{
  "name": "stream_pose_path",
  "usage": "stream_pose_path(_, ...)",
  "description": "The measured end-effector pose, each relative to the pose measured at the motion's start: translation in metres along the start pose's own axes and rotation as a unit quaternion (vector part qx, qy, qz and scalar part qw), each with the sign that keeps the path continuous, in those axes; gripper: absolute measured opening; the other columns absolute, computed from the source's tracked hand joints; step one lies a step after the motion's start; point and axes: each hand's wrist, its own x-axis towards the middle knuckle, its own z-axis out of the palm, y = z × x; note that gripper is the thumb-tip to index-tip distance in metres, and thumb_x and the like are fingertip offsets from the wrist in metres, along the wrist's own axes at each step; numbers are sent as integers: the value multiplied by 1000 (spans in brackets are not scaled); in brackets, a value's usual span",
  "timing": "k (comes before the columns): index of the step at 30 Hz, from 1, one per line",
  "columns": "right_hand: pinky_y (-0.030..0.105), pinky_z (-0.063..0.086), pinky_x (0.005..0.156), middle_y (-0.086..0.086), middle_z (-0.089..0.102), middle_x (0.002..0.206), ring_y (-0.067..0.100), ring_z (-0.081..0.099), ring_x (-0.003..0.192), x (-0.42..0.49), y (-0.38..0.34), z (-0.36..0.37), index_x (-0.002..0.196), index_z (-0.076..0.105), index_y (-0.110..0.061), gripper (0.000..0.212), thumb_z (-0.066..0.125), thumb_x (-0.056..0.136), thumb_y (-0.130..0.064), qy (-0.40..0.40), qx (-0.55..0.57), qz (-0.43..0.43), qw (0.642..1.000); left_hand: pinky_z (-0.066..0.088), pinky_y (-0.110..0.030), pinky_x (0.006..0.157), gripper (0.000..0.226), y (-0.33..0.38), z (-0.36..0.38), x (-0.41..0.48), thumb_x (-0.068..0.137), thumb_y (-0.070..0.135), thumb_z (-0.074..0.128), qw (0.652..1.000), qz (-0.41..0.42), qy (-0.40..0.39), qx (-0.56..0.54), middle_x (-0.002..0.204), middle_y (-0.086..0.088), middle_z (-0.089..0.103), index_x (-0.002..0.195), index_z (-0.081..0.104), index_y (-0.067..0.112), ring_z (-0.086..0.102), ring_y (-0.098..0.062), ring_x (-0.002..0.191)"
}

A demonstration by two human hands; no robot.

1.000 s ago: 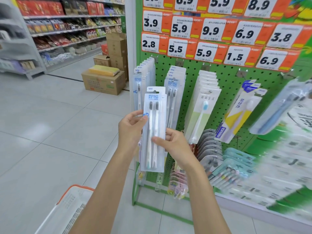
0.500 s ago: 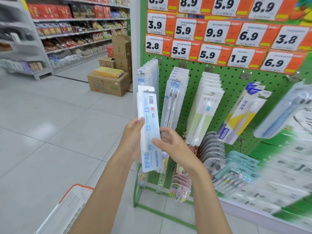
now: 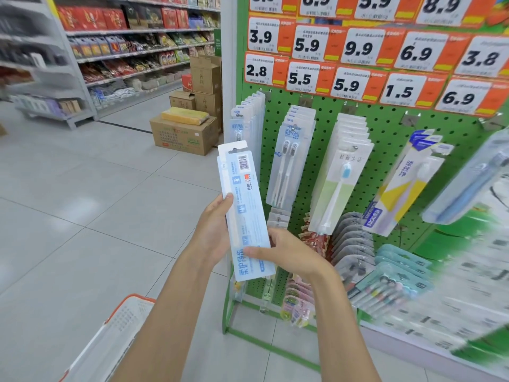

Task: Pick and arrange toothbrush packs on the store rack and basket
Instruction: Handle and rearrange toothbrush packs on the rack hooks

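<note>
I hold a light blue toothbrush pack (image 3: 243,199) upright in front of the green pegboard rack (image 3: 385,166), its printed back with a barcode facing me. My left hand (image 3: 213,230) grips its left edge at mid height. My right hand (image 3: 286,253) pinches its lower right edge, thumb across the card. Matching packs hang on the rack's leftmost hook (image 3: 249,119) just behind, and more of them (image 3: 290,158) on the hook beside it. A white basket with an orange rim (image 3: 118,329) sits low at the bottom left.
Other toothbrush packs (image 3: 341,172) hang further right under orange price tags (image 3: 303,75). Small packs (image 3: 355,244) fill lower hooks. Cardboard boxes (image 3: 183,133) stand on the tiled floor behind the rack's left end, and stocked shelves (image 3: 132,51) line the aisle beyond.
The pack has been turned round in my hands: a second ago its clear front with two brushes faced me, now the printed back does. The rack looks closer and larger.
</note>
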Motion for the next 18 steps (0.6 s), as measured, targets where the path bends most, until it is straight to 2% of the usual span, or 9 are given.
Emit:
stream_pose_path(3, 23, 56, 76, -7, 70, 112, 9, 69, 99, 7, -10, 1, 126, 57, -25, 37, 60, 94, -43, 107, 31, -36, 993, 52, -51, 91, 37, 1, -3, -2, 105, 32, 37, 999, -23, -38, -10, 125, -16, 66, 130, 58, 15, 64, -34, 112)
stream_pose_path(6, 19, 54, 72, -8, 68, 113, 9, 68, 99, 14, -17, 5, 134, 51, -29, 39, 59, 96, -37, 192, 63, -84, 976, 54, -44, 85, 46, 3, -1, -6, 105, 41, 29, 997, -37, -69, -25, 124, -14, 67, 132, 59, 17, 66, -30, 111)
stream_pose_path(8, 20, 53, 76, -16, 63, 117, 6, 65, 99, 17, -16, 12, 143, 40, -33, 52, 62, 95, -30, 246, 50, -99, 963, 53, -43, 87, 49, 4, 0, -7, 105, 42, 27, 996, -36, -80, -36, 123, -14, 67, 130, 60, 16, 66, -29, 109)
stream_pose_path(10, 23, 51, 87, -20, 54, 128, 1, 58, 107, 18, -17, 17, 149, 30, -36, 63, 61, 95, -26, 294, -4, -111, 949, 54, -41, 87, 45, 3, 4, -9, 105, 38, 30, 995, -27, -90, -28, 121, -13, 68, 127, 61, 15, 68, -27, 105)
stream_pose_path(12, 24, 45, 102, -17, 41, 148, 0, 47, 128, 21, -18, 21, 153, 27, -33, 60, 54, 99, -28, 284, -12, -125, 951, 55, -39, 88, 33, 0, 7, -9, 101, 29, 44, 995, -3, -101, 0, 120, -11, 69, 129, 59, 19, 69, -23, 102)
stream_pose_path(14, 19, 35, 108, -18, 32, 153, -1, 34, 139, 22, -23, 24, 153, 28, -32, 55, 45, 102, -42, 235, 54, -114, 964, 54, -38, 88, 35, -4, 11, -7, 96, 23, 58, 993, 30, -91, 62, 123, -2, 68, 129, 56, 32, 68, -17, 107)
stream_pose_path(16, 22, 40, 105, -14, 44, 143, 3, 43, 132, 22, -23, 22, 141, 46, -29, 48, 44, 99, -53, 217, 79, -99, 968, 54, -32, 86, 37, -4, 16, -4, 94, 19, 64, 984, 80, -68, 141, 124, 5, 64, 124, 56, 39, 66, -8, 107)
stream_pose_path(17, 19, 44, 96, -11, 52, 127, 1, 52, 117, 22, -22, 20, 124, 56, -26, 35, 46, 99, -49, 231, 82, -102, 964, 55, -27, 84, 40, -4, 17, -2, 93, 15, 65, 979, 102, -57, 167, 123, 8, 61, 123, 54, 39, 66, -3, 104)
stream_pose_path(18, 14, 45, 81, -11, 53, 106, -2, 55, 96, 21, -23, 18, 104, 59, -23, 21, 48, 101, -40, 252, 99, -109, 956, 55, -26, 84, 44, -4, 19, 0, 92, 13, 66, 976, 114, -51, 177, 122, 10, 60, 124, 52, 39, 65, 0, 104)
